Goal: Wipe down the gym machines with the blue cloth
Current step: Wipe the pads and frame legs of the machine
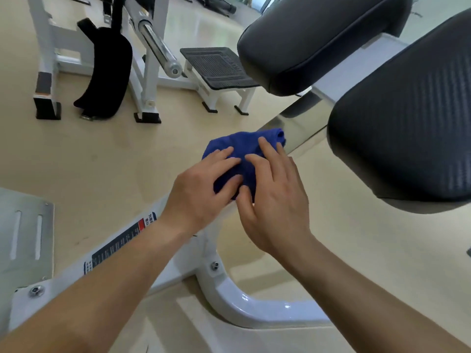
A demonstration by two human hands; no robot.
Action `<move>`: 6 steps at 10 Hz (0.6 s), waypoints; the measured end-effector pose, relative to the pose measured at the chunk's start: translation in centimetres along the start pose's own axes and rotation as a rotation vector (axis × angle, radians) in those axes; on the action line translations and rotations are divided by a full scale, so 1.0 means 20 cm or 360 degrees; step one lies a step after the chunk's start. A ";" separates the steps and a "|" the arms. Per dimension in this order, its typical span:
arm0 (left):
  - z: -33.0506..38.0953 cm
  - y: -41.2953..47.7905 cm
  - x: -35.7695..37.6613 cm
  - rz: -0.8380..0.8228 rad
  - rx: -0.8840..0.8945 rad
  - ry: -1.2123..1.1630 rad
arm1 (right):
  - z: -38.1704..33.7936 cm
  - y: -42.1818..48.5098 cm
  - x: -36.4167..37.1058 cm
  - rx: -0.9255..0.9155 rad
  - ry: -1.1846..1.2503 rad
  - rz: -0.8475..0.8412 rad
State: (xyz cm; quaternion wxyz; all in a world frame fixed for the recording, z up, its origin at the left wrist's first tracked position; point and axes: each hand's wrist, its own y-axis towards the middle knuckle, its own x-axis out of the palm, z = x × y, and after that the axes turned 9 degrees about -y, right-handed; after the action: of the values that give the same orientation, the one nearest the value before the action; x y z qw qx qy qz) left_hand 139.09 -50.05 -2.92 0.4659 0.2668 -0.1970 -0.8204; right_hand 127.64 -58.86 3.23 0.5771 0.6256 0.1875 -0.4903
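Note:
A bunched blue cloth [244, 146] lies on the white frame beam [178, 271] of a gym machine in the middle of the view. My left hand [201, 189] presses flat on the cloth's left side, its fingers nearly straight and its thumb along the near edge. Beside it, my right hand [272, 197] rests on the cloth's right side with straight fingers spread over the fabric. The beam under the cloth is hidden. Two dark padded cushions [397, 138] of the same machine rise at the right, close to the cloth.
A label with a red patch [119, 243] is stuck on the beam. The beam's curved white foot [249, 307] meets the beige floor [96, 154]. Behind stand another white machine with a chrome bar [158, 47], a black hanging pad [107, 72] and a ribbed footplate [216, 67].

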 end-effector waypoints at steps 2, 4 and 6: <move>0.04 0.10 0.04 -0.0207 -0.0107 0.0036 | 0.02 0.08 -0.16 -0.0023 -0.0019 -0.0033; 0.24 0.17 0.08 -0.0479 -0.0325 -0.0041 | 0.04 0.26 -0.54 -0.0169 -0.0115 -0.0031; 0.30 0.18 0.11 -0.0559 -0.0184 0.0261 | 0.29 0.42 -0.84 0.0103 -0.0485 -0.0082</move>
State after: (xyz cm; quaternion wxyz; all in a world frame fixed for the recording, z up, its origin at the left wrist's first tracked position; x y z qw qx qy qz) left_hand 136.81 -53.40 3.29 0.3447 0.3357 -0.0614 -0.8745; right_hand 124.47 -60.83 22.57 0.5656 0.5574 0.0977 -0.5999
